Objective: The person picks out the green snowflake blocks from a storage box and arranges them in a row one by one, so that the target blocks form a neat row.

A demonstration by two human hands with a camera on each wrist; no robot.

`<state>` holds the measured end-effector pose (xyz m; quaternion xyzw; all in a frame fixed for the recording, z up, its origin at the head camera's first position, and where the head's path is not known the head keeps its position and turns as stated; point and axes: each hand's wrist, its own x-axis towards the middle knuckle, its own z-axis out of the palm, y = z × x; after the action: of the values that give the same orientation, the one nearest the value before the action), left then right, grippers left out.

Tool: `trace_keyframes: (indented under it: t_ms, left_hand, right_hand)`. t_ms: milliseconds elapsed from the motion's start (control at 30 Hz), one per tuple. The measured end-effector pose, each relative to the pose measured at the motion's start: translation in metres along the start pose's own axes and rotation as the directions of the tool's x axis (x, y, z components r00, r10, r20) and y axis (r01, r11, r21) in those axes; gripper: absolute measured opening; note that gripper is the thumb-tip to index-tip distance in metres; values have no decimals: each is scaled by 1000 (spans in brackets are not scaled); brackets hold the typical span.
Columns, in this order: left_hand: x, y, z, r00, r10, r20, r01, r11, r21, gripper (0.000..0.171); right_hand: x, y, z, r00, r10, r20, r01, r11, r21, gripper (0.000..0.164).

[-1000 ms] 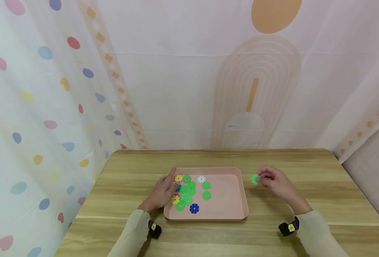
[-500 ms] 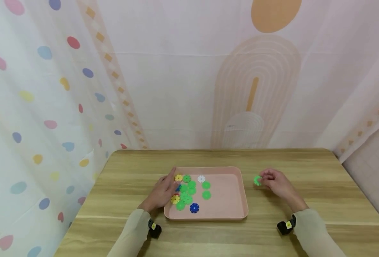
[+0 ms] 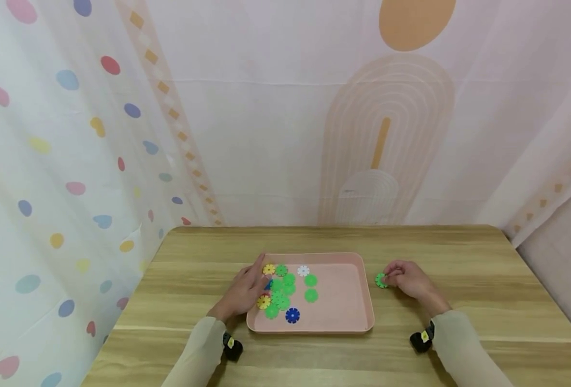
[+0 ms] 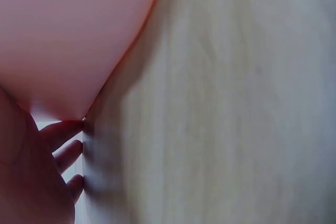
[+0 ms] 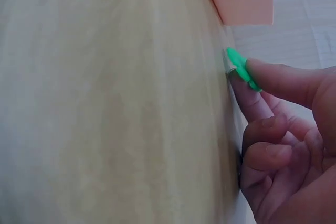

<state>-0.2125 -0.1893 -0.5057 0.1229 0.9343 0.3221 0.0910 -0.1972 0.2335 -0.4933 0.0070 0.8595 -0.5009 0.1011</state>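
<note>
The right hand (image 3: 407, 278) pinches a green notched disc (image 3: 380, 280) just outside the right wall of the pink tray (image 3: 340, 298); the left hand (image 3: 246, 286) grips the tray's left wall. Held only at one side, the disc could slip should the pinch loosen. Wood-grain bench (image 3: 464, 255) below; patterned curtain (image 3: 266, 134) behind.

- Two hands, left hand (image 3: 240, 291) and right hand (image 3: 409, 279), with two wrist cameras (image 3: 233, 349) at one table (image 3: 208, 252).
- One pink tray (image 3: 340, 301).
- One green disc (image 3: 380, 280) in the right hand.
- In the tray, by my count: two yellow discs (image 3: 268, 269), one white disc (image 3: 303, 271), one dark blue disc (image 3: 292, 315) plus a half-hidden blue piece (image 3: 269, 285), and at least eight green discs (image 3: 311, 295), overlapping, exact figure unclear.
</note>
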Motion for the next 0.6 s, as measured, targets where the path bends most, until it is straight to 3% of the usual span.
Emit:
trace_keyframes:
  t_ms: [600]
  left_hand:
    - [-1,-1,1,1000,26,-12,-26,1000,8,65]
  right_hand:
    - [2,-3,9,996,8,-92,-16,996,-91,17]
